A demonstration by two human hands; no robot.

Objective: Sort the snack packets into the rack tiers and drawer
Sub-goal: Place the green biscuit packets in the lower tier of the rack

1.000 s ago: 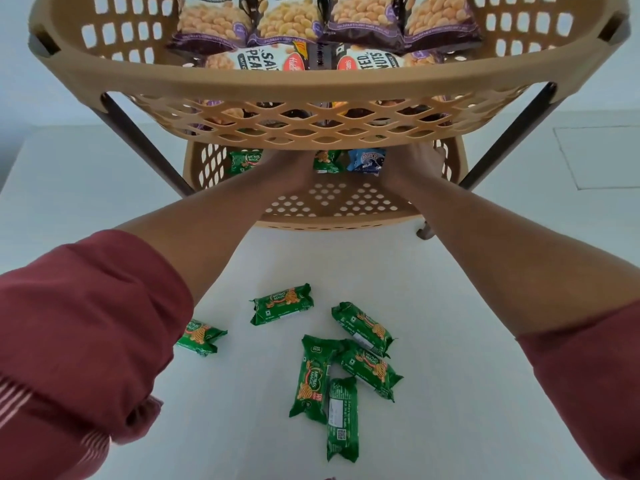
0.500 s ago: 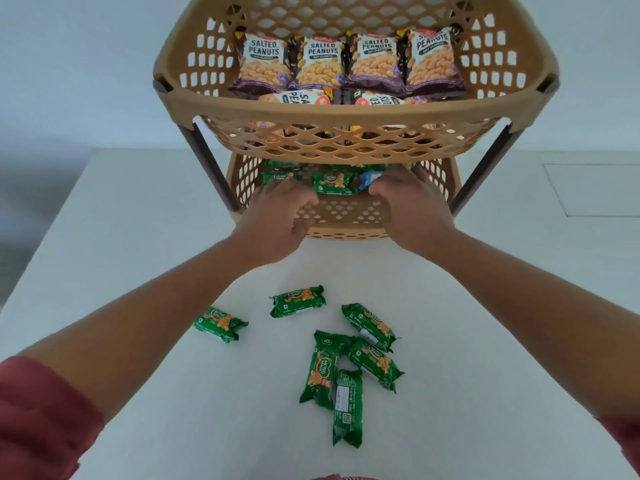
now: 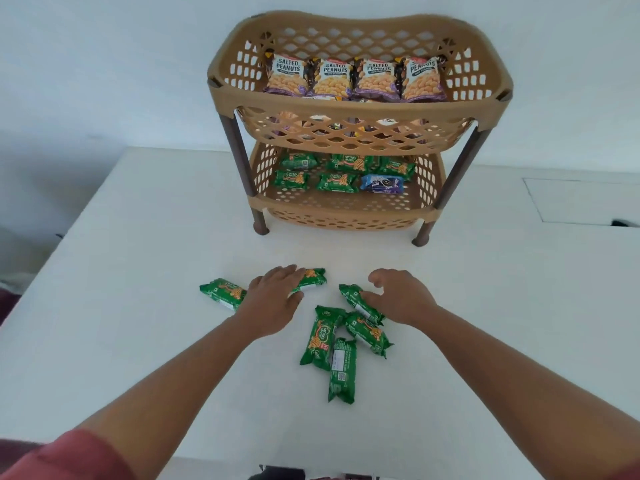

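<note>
A tan two-tier rack [image 3: 360, 110] stands at the back of the white table. Its top tier holds several salted peanut packets [image 3: 332, 79]; its bottom tier [image 3: 341, 213] holds several green biscuit packets [image 3: 337, 182] and one blue packet [image 3: 382, 184]. Several green biscuit packets lie loose on the table. My left hand [image 3: 273, 301] lies palm down over one green packet [image 3: 311, 278], fingers spread, with another packet [image 3: 223, 293] just to its left. My right hand [image 3: 398, 299] rests on a green packet [image 3: 358, 301], fingers curled. Three more packets [image 3: 341, 351] lie heaped nearer to me.
The white table [image 3: 138, 306] drops off at its left edge. A rectangular inset panel [image 3: 581, 200] lies at the right back. A pale wall rises behind the rack. Red sleeves show at the bottom corners.
Both hands have come out of the rack's bottom tier and moved back toward me, down onto the loose green packets. The view has pulled back from the rack.
</note>
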